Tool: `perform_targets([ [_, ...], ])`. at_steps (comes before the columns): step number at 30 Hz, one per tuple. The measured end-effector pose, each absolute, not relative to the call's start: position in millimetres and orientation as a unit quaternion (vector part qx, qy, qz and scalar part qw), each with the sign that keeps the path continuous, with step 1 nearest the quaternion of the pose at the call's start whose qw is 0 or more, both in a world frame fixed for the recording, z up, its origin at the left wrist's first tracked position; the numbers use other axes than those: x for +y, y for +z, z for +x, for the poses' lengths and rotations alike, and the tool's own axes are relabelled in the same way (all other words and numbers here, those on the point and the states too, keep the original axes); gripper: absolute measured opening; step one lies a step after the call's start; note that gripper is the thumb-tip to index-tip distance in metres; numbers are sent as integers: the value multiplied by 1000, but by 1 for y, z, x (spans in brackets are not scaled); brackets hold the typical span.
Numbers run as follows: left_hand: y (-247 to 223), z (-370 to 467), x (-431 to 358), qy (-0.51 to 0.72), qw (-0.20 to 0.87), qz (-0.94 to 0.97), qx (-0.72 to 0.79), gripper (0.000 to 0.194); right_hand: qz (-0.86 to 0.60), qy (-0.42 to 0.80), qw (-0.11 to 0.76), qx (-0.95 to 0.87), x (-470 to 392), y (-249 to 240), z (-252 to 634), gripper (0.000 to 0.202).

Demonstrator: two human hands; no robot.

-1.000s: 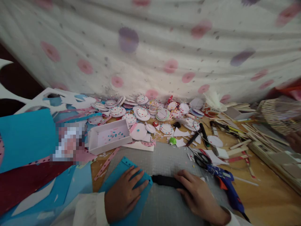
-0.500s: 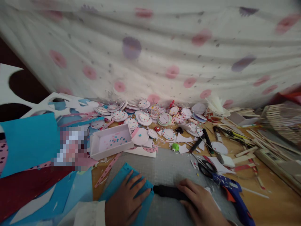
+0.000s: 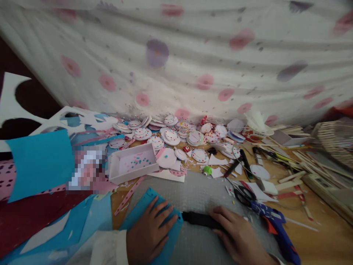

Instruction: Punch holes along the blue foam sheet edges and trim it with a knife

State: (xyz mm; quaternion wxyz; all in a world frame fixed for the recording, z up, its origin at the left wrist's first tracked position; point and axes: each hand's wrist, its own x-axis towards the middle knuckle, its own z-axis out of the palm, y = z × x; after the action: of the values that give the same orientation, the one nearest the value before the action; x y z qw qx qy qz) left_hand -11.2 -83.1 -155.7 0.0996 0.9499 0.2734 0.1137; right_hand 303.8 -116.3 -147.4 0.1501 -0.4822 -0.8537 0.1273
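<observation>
Hardly anything has moved since a second ago; only the view drifts slightly. The bright blue flat sheet (image 3: 140,208) lies on the grey cutting mat (image 3: 201,195), the left hand (image 3: 153,230) laid over it, fingers a little spread. The right hand (image 3: 239,233) has its fingers curled around a slim black-handled tool (image 3: 202,219), whose tip meets the sheet's right corner. To its right rests a blue glue gun with an orange trigger (image 3: 268,213), near black-handled scissors (image 3: 245,195).
</observation>
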Motion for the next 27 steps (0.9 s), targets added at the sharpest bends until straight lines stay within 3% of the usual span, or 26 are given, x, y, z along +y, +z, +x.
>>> perform_targets([
  [9,-156,-11,-83,113,94,951,272,54,-478,142,128,-857,-115,-139,301,28],
  [18,-152,-9,-82,134,80,952,265,48,-490,73,172,-852,-130,-150,299,32],
  [27,-148,-10,-78,144,65,959,235,50,-486,116,158,-852,-124,-149,300,28],
])
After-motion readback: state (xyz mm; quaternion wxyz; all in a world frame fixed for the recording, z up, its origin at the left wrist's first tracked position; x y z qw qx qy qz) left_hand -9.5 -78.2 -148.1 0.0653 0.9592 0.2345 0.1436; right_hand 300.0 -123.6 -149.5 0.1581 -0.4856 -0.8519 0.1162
